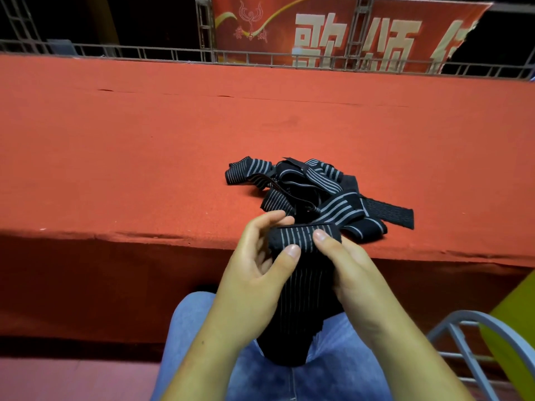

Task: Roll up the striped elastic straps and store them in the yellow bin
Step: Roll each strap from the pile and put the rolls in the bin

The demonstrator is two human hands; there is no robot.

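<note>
Striped strap (301, 296) hangs long-ways down to the lap (347, 360). Left hand (254, 273) and right hand (350, 273) both pinch its rolled top end with curled fingers (270, 219).

Head view — looks forward-down from above, close over hands (301, 273), red table (144, 154) beyond.

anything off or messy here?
Unrolled straps lie in a tangled heap near the table's front edge. The red banner behind has a ragged, torn right edge. Otherwise normal: left hand and right hand grip one strap, partly rolled.
</note>
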